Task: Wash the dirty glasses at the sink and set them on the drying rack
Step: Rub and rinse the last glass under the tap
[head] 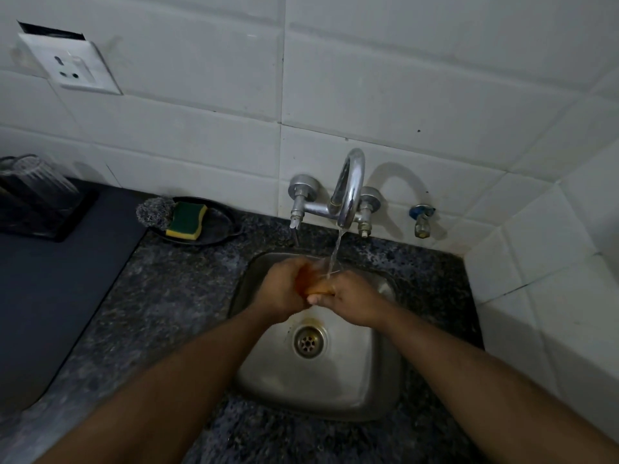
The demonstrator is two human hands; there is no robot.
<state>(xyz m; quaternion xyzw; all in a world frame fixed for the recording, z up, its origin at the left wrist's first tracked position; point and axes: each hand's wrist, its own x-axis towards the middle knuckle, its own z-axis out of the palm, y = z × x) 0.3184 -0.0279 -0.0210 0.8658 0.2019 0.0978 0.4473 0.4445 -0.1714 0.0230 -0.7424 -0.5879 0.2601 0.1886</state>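
Right under the running tap [348, 185], a glass [316, 279] sits between both hands above the back of the steel sink [375, 386]. The left hand [284, 289] wraps its grip around the glass's left side, fingers curled closed on it, while the right hand [348, 296] pinches the glass's near right edge with its fingers pressed against it. The glass glows orange-tinted between the palms, and the water stream [335, 252] falls onto its far side. The sink basin holds only the drain [310, 339], with a rusty stain just above it. On the speckled granite worktop [174, 296] to the left, a dark dish [217, 229] carries a green-and-yellow sponge [186, 219] and a steel scourer [154, 212]. Further left, an upturned glass [40, 182] stands on a black rack [50, 216] over a dark mat [50, 296]. White tiles [368, 78] back the wall, bearing a socket [72, 67].
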